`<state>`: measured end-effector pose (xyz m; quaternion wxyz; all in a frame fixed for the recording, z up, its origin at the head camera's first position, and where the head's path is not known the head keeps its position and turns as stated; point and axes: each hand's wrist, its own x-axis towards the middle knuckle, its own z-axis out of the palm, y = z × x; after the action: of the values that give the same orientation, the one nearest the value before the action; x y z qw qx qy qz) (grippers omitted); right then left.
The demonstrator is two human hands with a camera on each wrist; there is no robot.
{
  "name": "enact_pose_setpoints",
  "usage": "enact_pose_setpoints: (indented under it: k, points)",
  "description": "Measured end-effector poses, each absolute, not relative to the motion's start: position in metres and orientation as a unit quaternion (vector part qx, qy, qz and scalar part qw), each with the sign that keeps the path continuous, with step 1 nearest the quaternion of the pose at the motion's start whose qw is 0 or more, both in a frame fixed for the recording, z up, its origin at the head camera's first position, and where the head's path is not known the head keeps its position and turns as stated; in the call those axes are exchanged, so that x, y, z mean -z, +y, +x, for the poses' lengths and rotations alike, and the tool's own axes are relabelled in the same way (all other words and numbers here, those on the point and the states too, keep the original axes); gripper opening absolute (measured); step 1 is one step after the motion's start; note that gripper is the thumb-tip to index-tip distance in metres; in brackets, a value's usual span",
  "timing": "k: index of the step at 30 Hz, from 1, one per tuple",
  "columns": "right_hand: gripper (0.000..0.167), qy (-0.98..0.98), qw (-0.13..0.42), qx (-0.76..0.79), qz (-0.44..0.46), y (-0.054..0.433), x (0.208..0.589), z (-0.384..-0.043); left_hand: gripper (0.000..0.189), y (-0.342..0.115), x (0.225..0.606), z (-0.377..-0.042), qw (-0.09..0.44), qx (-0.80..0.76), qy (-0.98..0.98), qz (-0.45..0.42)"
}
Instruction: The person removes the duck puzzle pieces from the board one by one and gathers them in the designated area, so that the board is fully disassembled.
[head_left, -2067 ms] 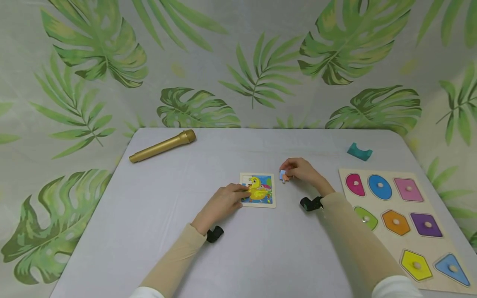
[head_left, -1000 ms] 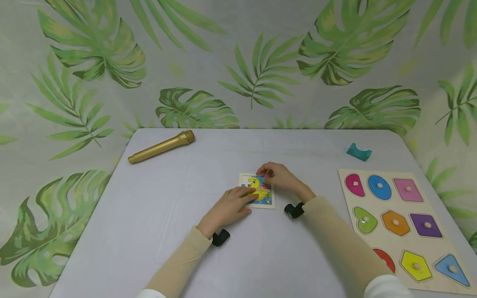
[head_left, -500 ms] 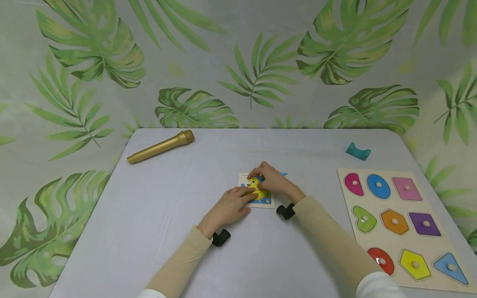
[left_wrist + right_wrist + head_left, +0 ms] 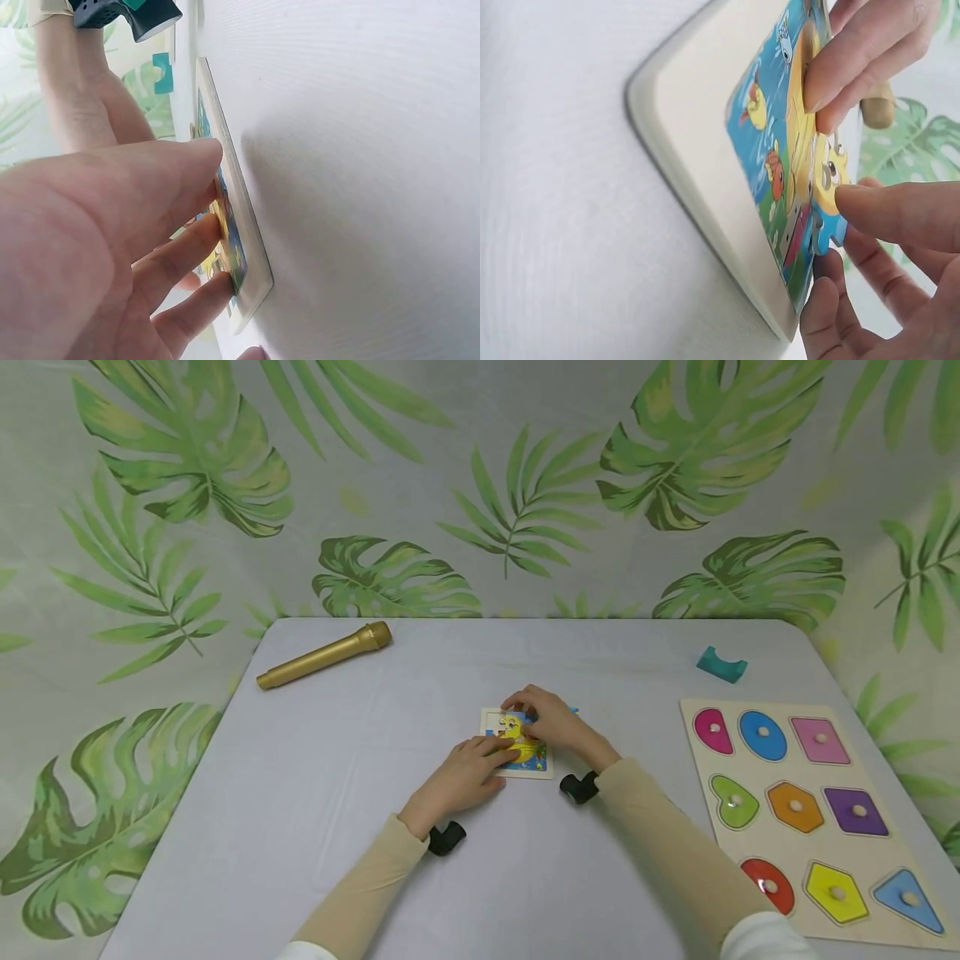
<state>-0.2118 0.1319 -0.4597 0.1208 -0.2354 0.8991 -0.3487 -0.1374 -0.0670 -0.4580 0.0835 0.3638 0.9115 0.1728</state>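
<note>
A small square duck jigsaw puzzle (image 4: 686,90) with a pale frame lies on the table's middle. My left hand (image 4: 459,775) rests on it, its nearly straight fingertips touching the yellow duck. Above the puzzle's upper part, my right hand (image 4: 557,720) pinches a yellow-and-blue puzzle piece (image 4: 827,227) bearing the duck's eye. That piece sits slightly raised and tilted against its neighbours in the right wrist view. Behind the right hand, a bit of blue (image 4: 574,710) shows on the table, mostly hidden. Part of the puzzle picture is covered by both hands.
A gold microphone (image 4: 324,656) lies at the back left. Toward the back right stands a teal curved block (image 4: 722,665). A wooden board of knobbed shapes (image 4: 806,852) covers the table's right side, near my right forearm. Leaf-print cloth hangs behind the table.
My right hand has moved left from the loose pieces beside the puzzle to above it, and has barely shifted in the last half second. My left hand has slid slightly right.
</note>
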Motion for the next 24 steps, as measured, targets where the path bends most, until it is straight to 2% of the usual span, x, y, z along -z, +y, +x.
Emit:
enact_pose_setpoints:
  k: [11, 16, 18, 24]
  points:
    - [0.03, 0.877, 0.111, 0.39, -0.259, 0.137, 0.46, -0.215, 0.044, -0.067, 0.458, -0.137, 0.09, -0.177, 0.912, 0.359]
    - [0.027, 0.868, 0.116, 0.422, -0.235, 0.141, 0.462, -0.219, 0.043, -0.068, 0.459, -0.138, 0.09, -0.182, 0.91, 0.36]
    - [0.025, 0.857, 0.125, 0.447, -0.223, 0.143, 0.452, -0.216, 0.043, -0.067, 0.46, -0.138, 0.09, -0.182, 0.91, 0.361]
    - [0.023, 0.837, 0.136, 0.498, -0.178, 0.167, 0.454, -0.225, 0.043, -0.067, 0.459, -0.139, 0.093, -0.179, 0.913, 0.355]
